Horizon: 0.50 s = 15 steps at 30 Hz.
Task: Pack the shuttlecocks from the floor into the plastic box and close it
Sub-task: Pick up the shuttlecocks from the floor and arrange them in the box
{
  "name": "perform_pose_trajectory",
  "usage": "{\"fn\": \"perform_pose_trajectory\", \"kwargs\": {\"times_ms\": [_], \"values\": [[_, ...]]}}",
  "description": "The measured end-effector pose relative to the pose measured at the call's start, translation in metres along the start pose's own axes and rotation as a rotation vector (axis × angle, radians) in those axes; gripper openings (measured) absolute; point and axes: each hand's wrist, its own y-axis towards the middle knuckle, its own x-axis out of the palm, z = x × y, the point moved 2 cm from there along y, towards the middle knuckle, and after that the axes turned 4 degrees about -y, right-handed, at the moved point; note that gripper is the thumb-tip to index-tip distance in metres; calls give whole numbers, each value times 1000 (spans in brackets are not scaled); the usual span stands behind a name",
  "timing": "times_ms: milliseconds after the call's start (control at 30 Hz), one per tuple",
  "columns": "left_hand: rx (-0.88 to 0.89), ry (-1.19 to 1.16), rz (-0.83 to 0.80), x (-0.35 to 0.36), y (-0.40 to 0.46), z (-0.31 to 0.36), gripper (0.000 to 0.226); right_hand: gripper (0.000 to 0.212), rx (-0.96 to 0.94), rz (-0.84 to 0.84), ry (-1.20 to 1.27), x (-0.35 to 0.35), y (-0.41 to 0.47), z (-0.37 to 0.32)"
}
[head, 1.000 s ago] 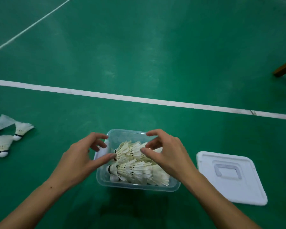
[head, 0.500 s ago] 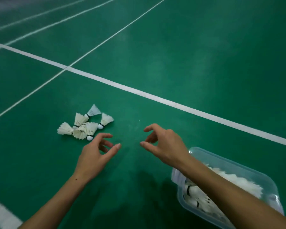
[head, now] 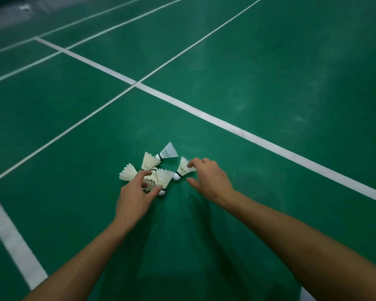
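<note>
Feathered white shuttlecocks (head: 152, 172); smooth, faintly glossy green floor (head: 269, 72) with painted lines.

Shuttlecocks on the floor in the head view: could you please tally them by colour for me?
Cream shuttlecocks: 5 (one partly hidden under the left hand)
Bluish-white shuttlecock: 1
Total: 6
</note>
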Motion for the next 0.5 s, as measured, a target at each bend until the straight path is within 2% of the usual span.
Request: {"fn": "perform_pose_trajectory", "kwargs": {"times_ms": [100, 200, 300, 400, 500], "values": [[-65, 66, -1, 23, 9, 5, 59, 49, -6, 32, -11, 12, 32, -2], [-172, 138, -9, 35, 22, 8, 60, 54, 6, -66, 6, 21, 58, -8], [-249, 137, 20, 40, 34, 12, 62, 48, 10, -168, 21, 30, 71, -10], [-208, 227, 5, 43, 38, 15, 71, 35, 3, -175, 90, 41, 69, -9], [-153, 318, -12, 52, 34, 14, 77, 35, 7, -159, 188, 47, 63, -6]]}}
